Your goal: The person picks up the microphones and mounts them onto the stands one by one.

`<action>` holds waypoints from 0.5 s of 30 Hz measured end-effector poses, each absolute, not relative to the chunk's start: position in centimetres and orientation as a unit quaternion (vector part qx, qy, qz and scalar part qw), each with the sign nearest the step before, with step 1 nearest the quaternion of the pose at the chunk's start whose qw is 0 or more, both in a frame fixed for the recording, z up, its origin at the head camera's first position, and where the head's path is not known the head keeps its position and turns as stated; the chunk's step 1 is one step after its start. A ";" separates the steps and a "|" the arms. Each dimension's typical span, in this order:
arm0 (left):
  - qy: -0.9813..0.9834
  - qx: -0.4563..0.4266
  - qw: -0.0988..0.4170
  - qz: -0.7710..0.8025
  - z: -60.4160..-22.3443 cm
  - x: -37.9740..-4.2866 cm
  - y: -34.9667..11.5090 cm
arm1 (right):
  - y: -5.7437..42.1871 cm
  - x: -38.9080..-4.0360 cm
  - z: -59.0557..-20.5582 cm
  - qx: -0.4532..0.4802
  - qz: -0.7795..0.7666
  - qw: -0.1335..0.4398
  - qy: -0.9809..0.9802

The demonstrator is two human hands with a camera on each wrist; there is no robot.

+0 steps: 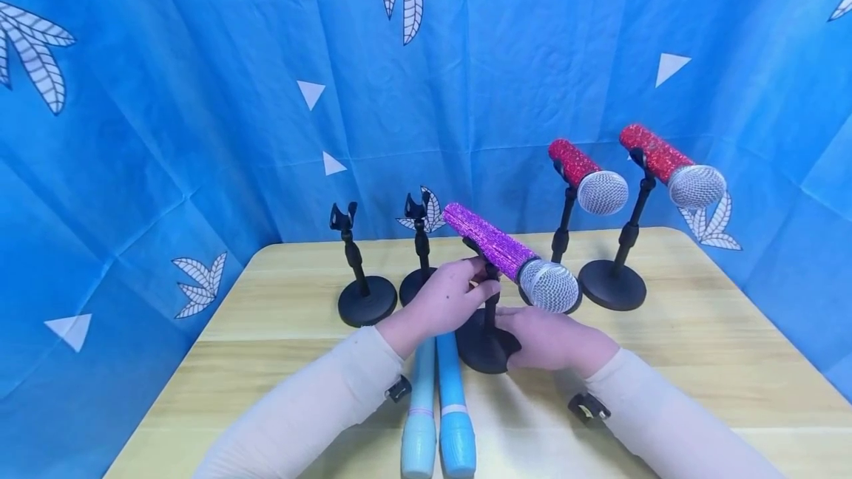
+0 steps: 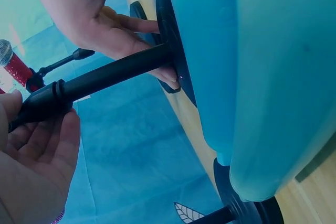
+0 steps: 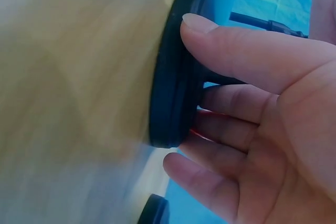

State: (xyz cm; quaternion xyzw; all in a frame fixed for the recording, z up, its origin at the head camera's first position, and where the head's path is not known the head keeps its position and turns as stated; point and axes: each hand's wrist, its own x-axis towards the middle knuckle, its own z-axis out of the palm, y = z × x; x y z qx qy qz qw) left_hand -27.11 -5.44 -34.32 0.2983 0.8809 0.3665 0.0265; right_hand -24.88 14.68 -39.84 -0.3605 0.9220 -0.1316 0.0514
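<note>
A glittery purple microphone [image 1: 489, 237] with a silver mesh head rests in the clip of a black microphone stand [image 1: 478, 350], its head pointing down to the right. My left hand [image 1: 447, 300] holds that stand's pole high up, just below the clip. At the round base, my right hand [image 1: 555, 338] grips the edge. The right wrist view shows the thumb [image 3: 231, 45] lying over the base [image 3: 170, 93], with the other fingers around its far side. In the left wrist view the pole [image 2: 118, 77] runs between both hands.
Two blue microphones, one paler [image 1: 418, 427] and one brighter [image 1: 455, 420], lie side by side in front. Two stands with bare clips [image 1: 366, 300] [image 1: 422, 242] stand left. At the right, two stands carry red glitter microphones [image 1: 575, 161] [image 1: 659, 154]. A blue curtain [image 1: 519, 94] hangs behind the table.
</note>
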 end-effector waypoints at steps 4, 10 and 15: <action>0.881 0.298 0.034 0.365 -34.4 -27.3 -5.4 | 14.5 -25.3 -39.8 -0.363 -0.165 0.072 0.914; 0.876 0.316 0.058 0.358 -34.5 -27.7 -5.7 | 14.3 -25.7 -40.0 -0.355 -0.196 0.088 0.910; 0.869 0.333 0.056 0.363 -34.3 -28.1 -5.9 | 14.6 -25.7 -39.8 -0.362 -0.205 0.085 0.906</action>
